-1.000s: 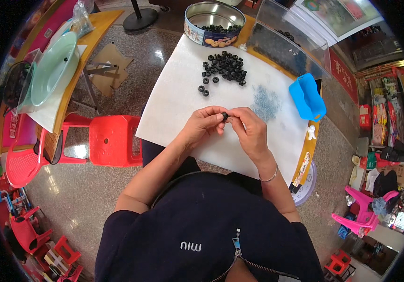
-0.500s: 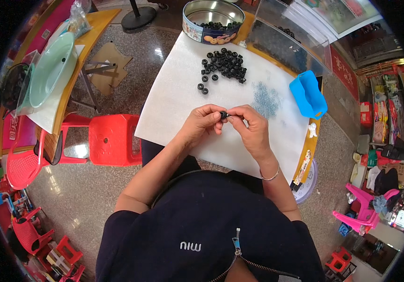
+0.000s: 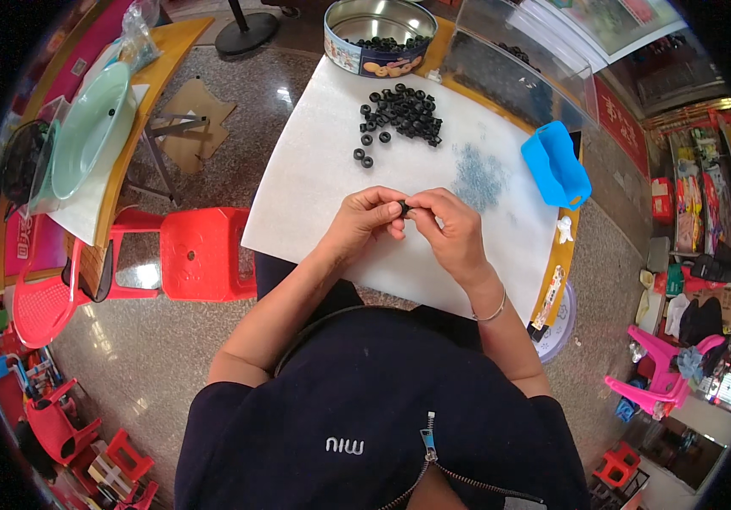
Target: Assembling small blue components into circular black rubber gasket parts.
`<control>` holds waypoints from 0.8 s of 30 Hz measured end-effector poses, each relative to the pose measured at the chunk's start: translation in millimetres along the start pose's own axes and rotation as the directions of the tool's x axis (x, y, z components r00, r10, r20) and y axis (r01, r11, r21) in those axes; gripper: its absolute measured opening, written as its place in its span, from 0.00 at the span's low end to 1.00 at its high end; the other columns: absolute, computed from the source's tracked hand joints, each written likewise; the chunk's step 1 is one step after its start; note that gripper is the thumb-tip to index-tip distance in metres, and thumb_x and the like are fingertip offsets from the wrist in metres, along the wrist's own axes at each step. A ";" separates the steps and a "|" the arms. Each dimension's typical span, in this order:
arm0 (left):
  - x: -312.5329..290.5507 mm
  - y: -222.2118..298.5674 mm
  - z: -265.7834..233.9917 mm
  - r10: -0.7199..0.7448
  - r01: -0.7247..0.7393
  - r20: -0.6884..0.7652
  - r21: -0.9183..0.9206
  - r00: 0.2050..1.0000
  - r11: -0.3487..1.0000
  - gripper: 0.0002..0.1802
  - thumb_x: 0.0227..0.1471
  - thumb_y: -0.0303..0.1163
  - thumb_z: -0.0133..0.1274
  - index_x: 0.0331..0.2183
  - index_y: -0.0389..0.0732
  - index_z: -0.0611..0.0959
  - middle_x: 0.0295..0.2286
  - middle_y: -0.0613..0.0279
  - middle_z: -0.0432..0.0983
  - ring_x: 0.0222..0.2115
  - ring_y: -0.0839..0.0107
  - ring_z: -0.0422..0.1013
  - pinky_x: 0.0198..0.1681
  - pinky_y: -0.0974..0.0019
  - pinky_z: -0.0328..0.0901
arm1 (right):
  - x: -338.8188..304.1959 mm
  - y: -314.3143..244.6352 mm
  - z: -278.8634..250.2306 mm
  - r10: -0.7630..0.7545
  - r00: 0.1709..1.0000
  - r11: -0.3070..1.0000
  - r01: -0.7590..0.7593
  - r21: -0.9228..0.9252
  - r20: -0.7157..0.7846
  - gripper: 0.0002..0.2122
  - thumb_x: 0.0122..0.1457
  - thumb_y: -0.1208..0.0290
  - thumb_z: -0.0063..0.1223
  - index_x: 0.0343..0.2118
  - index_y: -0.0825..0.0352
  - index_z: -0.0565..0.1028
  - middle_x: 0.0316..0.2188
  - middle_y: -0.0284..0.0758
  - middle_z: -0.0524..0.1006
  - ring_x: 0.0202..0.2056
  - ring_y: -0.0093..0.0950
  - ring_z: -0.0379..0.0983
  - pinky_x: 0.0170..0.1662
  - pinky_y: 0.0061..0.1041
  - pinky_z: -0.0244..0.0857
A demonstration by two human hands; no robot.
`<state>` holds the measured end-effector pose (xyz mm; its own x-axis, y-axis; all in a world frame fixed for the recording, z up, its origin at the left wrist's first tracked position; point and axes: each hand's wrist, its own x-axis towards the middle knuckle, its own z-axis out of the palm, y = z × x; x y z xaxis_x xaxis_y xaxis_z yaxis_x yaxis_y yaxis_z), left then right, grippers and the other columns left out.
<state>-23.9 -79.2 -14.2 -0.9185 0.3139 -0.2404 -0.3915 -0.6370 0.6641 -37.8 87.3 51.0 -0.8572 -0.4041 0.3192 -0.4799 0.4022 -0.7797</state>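
Left hand (image 3: 360, 221), right hand (image 3: 454, 236): both pinching 1 small black part (image 3: 404, 207) over white sheet (image 3: 302, 191). Pile of black parts (image 3: 408, 115) beyond, near round tin (image 3: 374, 62).

Our left hand (image 3: 355, 223) and right hand (image 3: 457, 236) pinch a small black piece (image 3: 405, 207) between their fingers (image 3: 377, 195); beyond them we see a heap of black rings (image 3: 404, 115), then a round tin (image 3: 350, 58), and rightward a blue container (image 3: 546, 160).
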 end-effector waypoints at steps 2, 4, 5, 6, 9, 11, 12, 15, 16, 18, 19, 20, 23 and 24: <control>0.8 -2.4 -0.7 0.016 -0.016 -0.001 0.027 1.000 1.000 0.08 0.53 0.27 0.52 0.37 0.35 0.78 0.27 0.60 0.76 0.23 0.75 0.72 0.29 0.73 0.70 | -0.8 0.5 1.3 -0.005 1.000 1.000 0.005 0.007 -0.009 0.06 0.50 0.82 0.52 0.32 0.70 0.75 0.28 0.38 0.75 0.28 0.31 0.73 0.30 0.25 0.67; 1.1 -3.5 0.7 0.028 -0.027 -0.009 0.065 1.000 0.997 0.08 0.53 0.26 0.52 0.37 0.35 0.78 0.26 0.60 0.76 0.23 0.74 0.72 0.29 0.73 0.70 | -2.3 2.2 3.4 -0.102 0.995 0.991 0.100 -0.087 -0.021 0.06 0.50 0.83 0.52 0.32 0.70 0.75 0.27 0.38 0.74 0.29 0.33 0.72 0.31 0.27 0.67; 0.7 -3.1 2.9 0.032 -0.030 -0.017 0.090 0.999 0.995 0.08 0.53 0.26 0.52 0.37 0.34 0.78 0.25 0.60 0.75 0.24 0.74 0.72 0.29 0.72 0.70 | -3.0 2.9 3.9 -0.151 0.988 0.980 0.146 -0.134 -0.023 0.06 0.50 0.83 0.52 0.32 0.70 0.74 0.27 0.38 0.74 0.29 0.34 0.72 0.31 0.28 0.67; 0.3 -3.2 4.3 0.036 -0.033 -0.024 0.115 0.999 0.993 0.08 0.53 0.26 0.52 0.37 0.34 0.78 0.25 0.60 0.75 0.24 0.73 0.72 0.30 0.72 0.70 | -3.3 3.1 3.7 -0.153 0.988 0.980 0.149 -0.131 -0.020 0.06 0.49 0.83 0.52 0.32 0.70 0.74 0.27 0.38 0.74 0.29 0.35 0.72 0.31 0.28 0.66; 0.3 -2.5 2.6 0.027 -0.025 -0.013 0.123 1.000 0.992 0.11 0.53 0.27 0.52 0.39 0.32 0.78 0.28 0.59 0.76 0.26 0.73 0.73 0.32 0.72 0.71 | -3.0 4.7 2.8 -0.148 0.989 0.983 0.145 -0.109 -0.016 0.06 0.49 0.83 0.52 0.32 0.70 0.74 0.27 0.39 0.73 0.29 0.36 0.71 0.32 0.30 0.66; -1.1 -1.4 8.4 0.030 -0.026 -0.018 0.189 0.999 0.982 0.13 0.54 0.28 0.52 0.41 0.32 0.78 0.29 0.61 0.76 0.27 0.75 0.73 0.34 0.73 0.70 | -3.9 8.3 3.6 -0.126 0.992 0.989 0.123 -0.076 -0.024 0.06 0.49 0.83 0.52 0.31 0.70 0.73 0.27 0.39 0.73 0.30 0.35 0.71 0.32 0.30 0.66; -1.8 -0.5 11.0 0.033 -0.028 -0.020 0.226 0.999 0.974 0.14 0.54 0.29 0.52 0.42 0.32 0.78 0.30 0.61 0.76 0.28 0.76 0.73 0.35 0.74 0.69 | -5.1 10.4 5.4 -0.131 0.991 0.989 0.130 -0.073 -0.006 0.06 0.49 0.83 0.52 0.31 0.70 0.73 0.27 0.38 0.73 0.30 0.35 0.71 0.32 0.30 0.66; -3.6 -0.3 13.1 0.101 -0.108 0.040 0.402 0.994 0.909 0.16 0.54 0.31 0.52 0.43 0.31 0.77 0.31 0.61 0.76 0.28 0.77 0.73 0.36 0.75 0.68 | -11.4 11.0 10.3 -0.124 0.992 0.990 0.124 -0.060 0.007 0.06 0.49 0.82 0.53 0.31 0.69 0.73 0.27 0.38 0.73 0.30 0.35 0.70 0.33 0.30 0.66; -3.6 0.2 12.6 0.083 -0.097 0.054 0.396 0.995 0.913 0.16 0.54 0.31 0.53 0.43 0.31 0.77 0.30 0.62 0.76 0.28 0.77 0.73 0.35 0.75 0.68 | -13.2 9.3 11.5 -0.107 0.994 0.993 0.106 -0.050 -0.015 0.06 0.49 0.82 0.53 0.31 0.69 0.73 0.27 0.38 0.73 0.30 0.35 0.70 0.33 0.30 0.65; -2.7 1.4 11.9 0.044 -0.073 0.083 0.385 0.996 0.920 0.17 0.54 0.33 0.53 0.42 0.31 0.77 0.29 0.62 0.76 0.27 0.77 0.73 0.35 0.76 0.67 | -16.9 9.7 12.3 -0.070 0.997 0.997 0.069 -0.031 -0.030 0.06 0.49 0.81 0.53 0.31 0.69 0.72 0.27 0.37 0.72 0.30 0.35 0.70 0.33 0.30 0.65; -2.2 3.6 11.2 -0.009 -0.033 0.107 0.389 0.994 0.921 0.18 0.55 0.33 0.52 0.43 0.30 0.77 0.30 0.61 0.76 0.27 0.76 0.72 0.35 0.75 0.68 | -19.9 12.9 11.8 -0.051 0.998 0.998 0.051 -0.022 -0.023 0.06 0.49 0.80 0.54 0.31 0.69 0.72 0.27 0.37 0.72 0.31 0.35 0.69 0.33 0.30 0.65; -1.9 6.9 9.7 -0.062 0.006 0.130 0.394 0.989 0.919 0.18 0.55 0.33 0.52 0.43 0.29 0.77 0.30 0.60 0.76 0.27 0.76 0.72 0.34 0.73 0.68 | -21.4 14.9 10.7 -0.032 0.999 0.999 0.032 -0.013 -0.015 0.06 0.49 0.80 0.54 0.31 0.68 0.72 0.27 0.37 0.71 0.31 0.35 0.69 0.33 0.30 0.64; 0.9 10.6 7.9 -0.169 0.093 0.157 0.404 0.973 0.910 0.19 0.56 0.35 0.50 0.43 0.28 0.76 0.29 0.60 0.75 0.25 0.76 0.71 0.32 0.72 0.69 | -20.9 14.4 4.2 -0.094 0.995 0.993 0.095 -0.077 0.013 0.06 0.49 0.77 0.54 0.31 0.68 0.73 0.28 0.37 0.70 0.32 0.35 0.68 0.35 0.31 0.63; 1.7 11.4 7.7 -0.197 0.117 0.158 0.407 0.968 0.906 0.20 0.56 0.36 0.50 0.43 0.28 0.76 0.28 0.60 0.75 0.24 0.76 0.71 0.31 0.72 0.69 | -20.9 15.1 2.8 -0.100 0.995 0.990 0.101 -0.097 0.013 0.06 0.49 0.77 0.54 0.31 0.67 0.73 0.28 0.36 0.70 0.32 0.35 0.67 0.35 0.31 0.63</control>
<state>-29.4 -80.5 -1.5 -0.8031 0.5403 -0.2511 -0.4397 -0.2531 0.8617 -26.6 99.6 31.1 -0.8025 -0.4529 0.3885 -0.5797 0.4376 -0.6873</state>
